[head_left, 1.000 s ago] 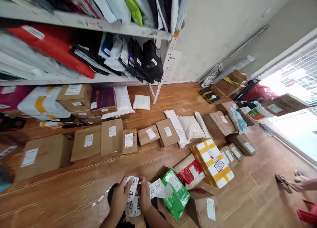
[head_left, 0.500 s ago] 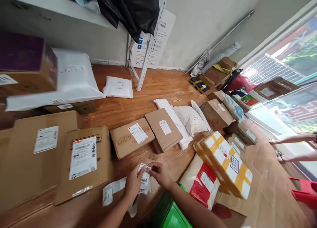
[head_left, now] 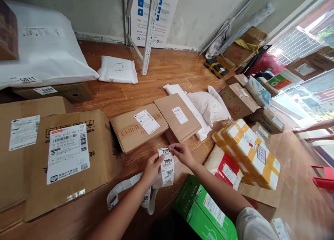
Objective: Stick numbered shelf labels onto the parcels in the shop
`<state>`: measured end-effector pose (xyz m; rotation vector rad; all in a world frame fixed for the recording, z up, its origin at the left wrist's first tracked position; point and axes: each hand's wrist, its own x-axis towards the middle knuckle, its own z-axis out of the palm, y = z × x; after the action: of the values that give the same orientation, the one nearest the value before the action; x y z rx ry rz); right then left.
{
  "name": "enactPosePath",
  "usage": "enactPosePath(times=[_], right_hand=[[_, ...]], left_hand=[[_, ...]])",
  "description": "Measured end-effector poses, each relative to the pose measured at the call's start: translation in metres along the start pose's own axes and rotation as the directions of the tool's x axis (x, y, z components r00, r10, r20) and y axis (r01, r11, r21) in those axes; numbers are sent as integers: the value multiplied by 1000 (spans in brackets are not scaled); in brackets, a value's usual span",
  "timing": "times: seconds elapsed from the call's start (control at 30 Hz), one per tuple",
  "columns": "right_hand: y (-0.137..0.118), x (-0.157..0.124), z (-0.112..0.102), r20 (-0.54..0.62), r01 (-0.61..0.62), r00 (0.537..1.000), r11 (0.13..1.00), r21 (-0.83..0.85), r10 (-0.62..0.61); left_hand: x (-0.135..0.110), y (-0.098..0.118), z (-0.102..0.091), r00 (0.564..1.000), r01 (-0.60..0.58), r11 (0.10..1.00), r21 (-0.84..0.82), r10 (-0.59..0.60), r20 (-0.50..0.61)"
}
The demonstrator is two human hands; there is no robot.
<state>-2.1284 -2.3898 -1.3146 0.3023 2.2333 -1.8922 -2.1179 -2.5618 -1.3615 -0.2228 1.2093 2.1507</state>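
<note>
A strip of white number labels (head_left: pixel 167 166), printed 7003, 7004 and 7005, is stretched between my two hands. My left hand (head_left: pixel 153 166) pinches its left edge beside 7004. At its top right corner, the fingertips of my right hand (head_left: pixel 184 153) are closed on the 7003 label. More of the strip curls down to the left below my left wrist, over the floor. Just beyond my hands lie a brown carton with red print (head_left: pixel 127 135) and a flat brown carton (head_left: pixel 191 127), each bearing a white shipping label.
Large brown cartons (head_left: pixel 99 146) stand at the left. A green box (head_left: pixel 200 212) sits close by my right forearm. Right of it are a red and cream bag (head_left: pixel 221 156) and a yellow-taped white box (head_left: pixel 242 139). A metal shelf post (head_left: pixel 147 41) rises at the back. Another person's arms (head_left: pixel 315 128) reach in at far right.
My view has shifted closer to the floor parcels. Both hands have risen and moved right in the picture with the label strip, whose printed numbers now face me more clearly.
</note>
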Motion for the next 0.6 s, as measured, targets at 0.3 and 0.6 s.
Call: enactPosePath(times=[0.3,0.6], right_hand=[[75,-11,8,-155,-24,987,999,43,30],[134,30,-145,-514,-17,857,995,-100,-37]], left_hand=[[16,-52,-5,992,34,975,222,-5,-128],[-20,-73,-21,989,-81,827,556,-3,148]])
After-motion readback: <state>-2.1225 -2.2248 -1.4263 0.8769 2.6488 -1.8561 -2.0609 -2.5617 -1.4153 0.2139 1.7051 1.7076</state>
